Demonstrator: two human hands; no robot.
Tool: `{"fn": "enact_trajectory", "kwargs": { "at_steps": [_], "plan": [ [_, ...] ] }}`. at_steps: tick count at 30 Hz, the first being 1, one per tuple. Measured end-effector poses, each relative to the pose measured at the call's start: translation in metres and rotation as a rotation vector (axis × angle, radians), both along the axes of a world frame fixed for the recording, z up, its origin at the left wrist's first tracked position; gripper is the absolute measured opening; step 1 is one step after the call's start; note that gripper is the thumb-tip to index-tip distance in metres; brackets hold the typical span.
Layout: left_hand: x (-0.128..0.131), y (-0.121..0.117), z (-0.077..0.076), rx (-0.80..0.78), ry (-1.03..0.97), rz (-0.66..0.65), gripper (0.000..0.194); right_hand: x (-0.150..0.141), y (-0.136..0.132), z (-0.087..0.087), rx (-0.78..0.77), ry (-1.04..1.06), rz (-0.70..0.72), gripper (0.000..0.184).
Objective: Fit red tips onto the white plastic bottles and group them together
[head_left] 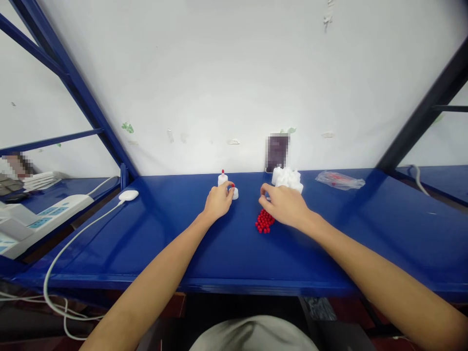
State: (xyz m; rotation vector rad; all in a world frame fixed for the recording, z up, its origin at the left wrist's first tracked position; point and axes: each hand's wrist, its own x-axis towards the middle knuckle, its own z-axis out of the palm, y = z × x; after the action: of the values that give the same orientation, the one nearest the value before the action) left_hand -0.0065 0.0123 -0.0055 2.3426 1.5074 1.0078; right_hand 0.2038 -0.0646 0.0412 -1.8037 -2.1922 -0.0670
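My left hand [218,201] is closed, thumb and fingers at the red tip of a small white bottle [235,194] that sits low on the blue table. Just behind that hand stands another white bottle [222,179], upright with a red cap on its nozzle. My right hand [284,204] has its fingers curled together over the table, and a sliver of white shows by the fingertips; what they grip is mostly hidden. Below it lies a cluster of small red caps [263,222], partly covered by the hand. A pile of white bottle parts [288,177] rises directly behind my right hand.
A phone-like dark panel [277,152] leans on the wall at the back. To the right lies a clear plastic bag [340,180] with something red inside. A white cabled device [128,195] and a power strip [47,219] are at left. Blue posts frame both sides.
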Motion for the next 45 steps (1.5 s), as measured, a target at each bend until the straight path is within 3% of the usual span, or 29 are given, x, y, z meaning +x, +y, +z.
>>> {"fn": "enact_trajectory", "kwargs": {
  "at_steps": [2, 6, 10, 13, 21, 24, 32, 45],
  "plan": [
    [0.000, 0.001, -0.002, -0.003, 0.025, 0.000, 0.027, 0.006, 0.000, 0.004, -0.061, -0.131, -0.007, 0.027],
    [0.001, -0.002, -0.003, -0.007, 0.001, -0.010, 0.028, 0.020, 0.002, 0.006, -0.152, -0.298, 0.110, 0.035],
    [0.004, -0.006, 0.001, 0.004, -0.096, -0.039, 0.034, 0.027, 0.004, 0.007, -0.162, -0.319, 0.132, 0.038],
    [0.006, -0.010, 0.005, 0.044, -0.144, -0.073, 0.027, 0.027, 0.005, 0.007, -0.162, -0.314, 0.151, 0.035],
    [0.014, -0.026, 0.007, 0.083, 0.086, -0.403, 0.020, 0.020, 0.007, -0.002, -0.143, -0.356, 0.176, 0.028],
    [0.017, -0.032, 0.009, 0.071, 0.176, -0.471, 0.020, 0.019, 0.009, -0.004, -0.132, -0.385, 0.151, 0.027],
    [0.021, -0.035, 0.014, 0.138, 0.219, -0.478, 0.038, 0.020, 0.007, -0.001, -0.077, -0.371, 0.083, 0.031],
    [0.021, -0.036, 0.018, 0.099, 0.175, -0.476, 0.041, 0.020, 0.007, -0.003, -0.159, -0.394, 0.060, 0.031]
  ]
}}
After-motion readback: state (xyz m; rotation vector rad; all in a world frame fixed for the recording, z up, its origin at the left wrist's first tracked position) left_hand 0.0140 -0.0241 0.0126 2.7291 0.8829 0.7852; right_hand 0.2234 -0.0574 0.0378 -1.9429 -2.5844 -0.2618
